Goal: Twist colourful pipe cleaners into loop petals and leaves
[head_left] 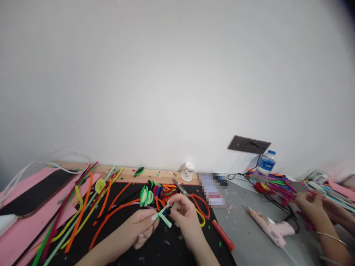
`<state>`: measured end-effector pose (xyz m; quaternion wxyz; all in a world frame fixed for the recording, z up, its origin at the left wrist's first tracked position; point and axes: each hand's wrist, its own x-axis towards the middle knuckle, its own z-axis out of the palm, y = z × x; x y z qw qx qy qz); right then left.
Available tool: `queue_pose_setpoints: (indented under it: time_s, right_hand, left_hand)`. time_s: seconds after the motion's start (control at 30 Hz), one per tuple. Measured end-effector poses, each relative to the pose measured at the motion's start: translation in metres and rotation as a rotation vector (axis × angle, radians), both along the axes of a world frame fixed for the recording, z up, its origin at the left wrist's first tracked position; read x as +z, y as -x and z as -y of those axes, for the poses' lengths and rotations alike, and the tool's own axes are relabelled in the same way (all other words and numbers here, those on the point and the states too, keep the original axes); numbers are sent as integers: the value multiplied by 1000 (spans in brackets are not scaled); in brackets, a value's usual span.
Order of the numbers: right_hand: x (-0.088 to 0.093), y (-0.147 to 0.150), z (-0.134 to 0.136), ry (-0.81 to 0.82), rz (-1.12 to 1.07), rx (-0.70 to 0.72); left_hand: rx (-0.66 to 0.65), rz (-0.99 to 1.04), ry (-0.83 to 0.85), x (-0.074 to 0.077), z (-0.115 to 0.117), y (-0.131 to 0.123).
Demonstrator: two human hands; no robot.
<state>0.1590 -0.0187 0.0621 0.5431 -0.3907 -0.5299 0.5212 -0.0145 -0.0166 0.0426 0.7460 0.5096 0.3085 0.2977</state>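
Observation:
My left hand [138, 229] and my right hand [184, 216] meet over a black mat [172, 251] low in the picture. Both pinch a short light-green pipe cleaner piece [164, 218], which forms a small cross between the fingertips. Just beyond my fingers lies a heap of bent pipe cleaners [162, 194] in green, orange, blue and pink. Scissors with orange handles [194, 201] rest to the right of my right hand.
Long pipe cleaners [83, 210] fan across the mat and pink sheets [19, 229] at left. A pink glue gun [270, 227], a red stick [223, 234], a water bottle [266, 162] and a small white cup [188, 171] stand around. Another person's hands [313, 205] work at right.

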Motion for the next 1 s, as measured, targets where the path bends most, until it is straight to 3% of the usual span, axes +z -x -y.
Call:
queue_pose_setpoints:
  time_s: [0.2,0.37,0.5,0.6,0.7,0.87,1.0]
  right_hand:
    - [3,2,2,-201,391,28]
    - [3,2,4,-353,591,-4]
    - [5,2,6,-382,702,3]
    - [4,3,6,-325,654,29]
    - [-1,5,5,-160,522,66]
    - [-13,9,1,144,213,159]
    - [-12,11,1,296,67,158]
  left_hand:
    - [-40,65,80,3,3,3]
    - [-65,47,48,-1,3,3]
    - [-70,4,19,-3,0,1]
    - [-47,-70,-32,-3,0,-1]
    - [-20,-194,-116,-3,2,-2]
    - [41,-464,-579,4,6,-2]
    - [75,-551,-745,8,10,-4]
